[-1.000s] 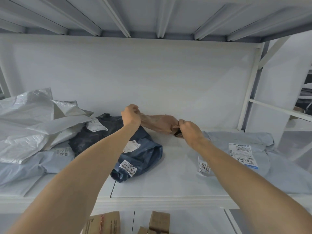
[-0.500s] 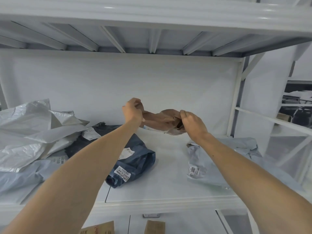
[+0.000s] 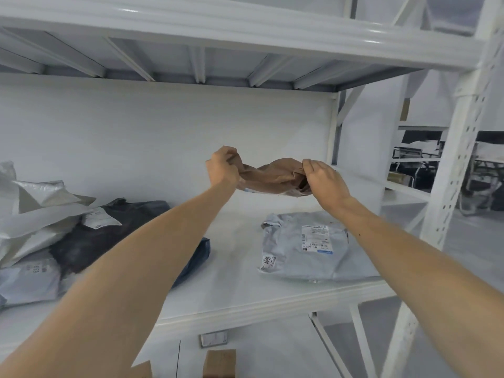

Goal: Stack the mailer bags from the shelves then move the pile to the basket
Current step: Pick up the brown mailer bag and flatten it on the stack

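The crumpled brown paper mailer bag point(image 3: 272, 177) now hangs clear above the white metal shelf point(image 3: 237, 271), lifted off it, left hand point(image 3: 222, 167) and right hand point(image 3: 324, 178) each gripping one end; ready for stacking, I'd say.

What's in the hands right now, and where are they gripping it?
The brown mailer bag: left hand grips its left end, right hand its right end.

Brown mailer bag point(image 3: 272, 177), white shelf point(image 3: 240, 293)
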